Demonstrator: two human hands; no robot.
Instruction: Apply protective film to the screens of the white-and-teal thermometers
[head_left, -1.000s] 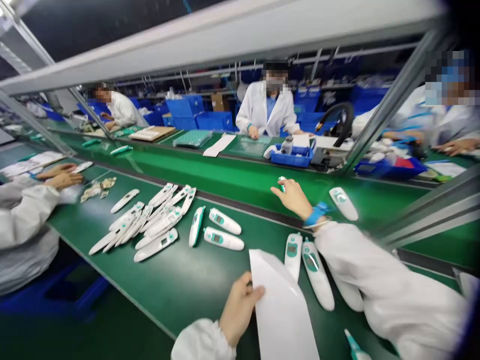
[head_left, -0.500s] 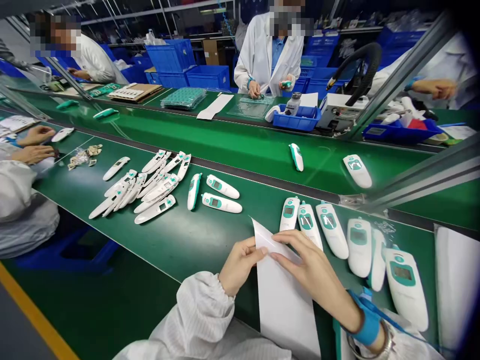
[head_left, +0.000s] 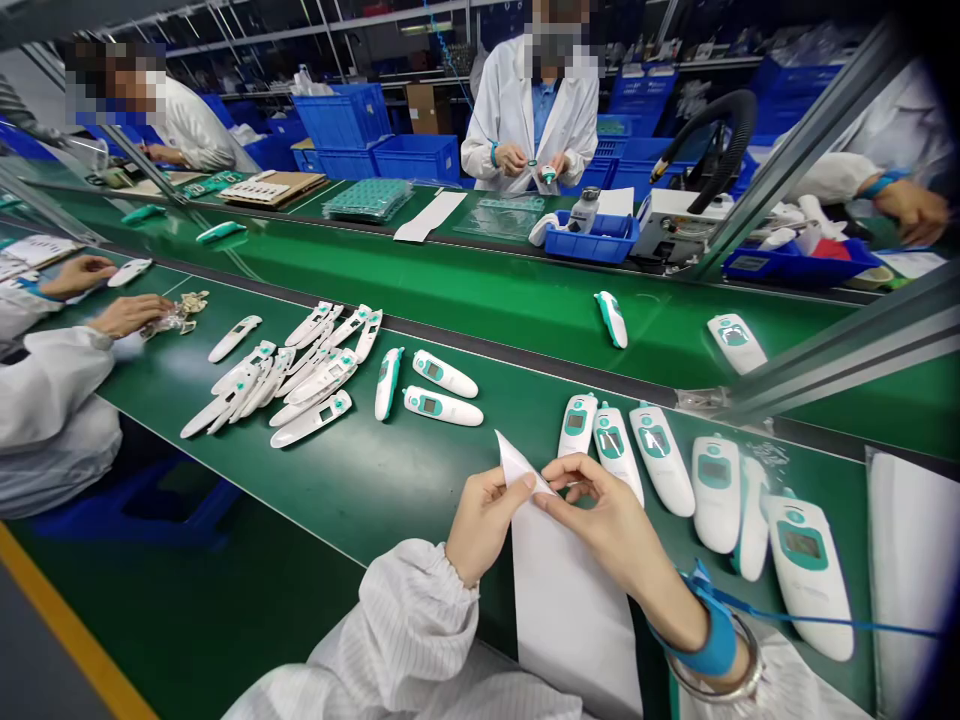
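Pinched between left thumb and fingers: we hold the upper part of a white sheet [head_left: 574,615] in our left hand [head_left: 480,525], its top corner standing up past the thumb. Our right hand [head_left: 619,525] meets the same part from the other side, thumb and forefinger bent toward each other; we cannot make out whether they close on an edge of it. The sheet slants down past the near edge of the tabletop [head_left: 397,475], its lower end near our sleeves. A blue wrist strap [head_left: 709,635] is on our right wrist.

Step in hand, as we judge it: working at the sheet's upper end, perhaps parting a layer or freeing a piece. The next move seems to call for a steady left pinch and a small, careful lift with the right fingertips, lest the sheet crease.

Just beyond the sheet and toward the right end, white-and-green devices [head_left: 814,580] lie in a slanting row. Toward the far edge, left of the sheet, two more devices [head_left: 444,405] lie near one on its side; a heap of white shells [head_left: 311,380] is farther left. Past that edge runs a green lane [head_left: 420,285]; beyond it a co-worker [head_left: 491,125] in a white coat handles a small part.
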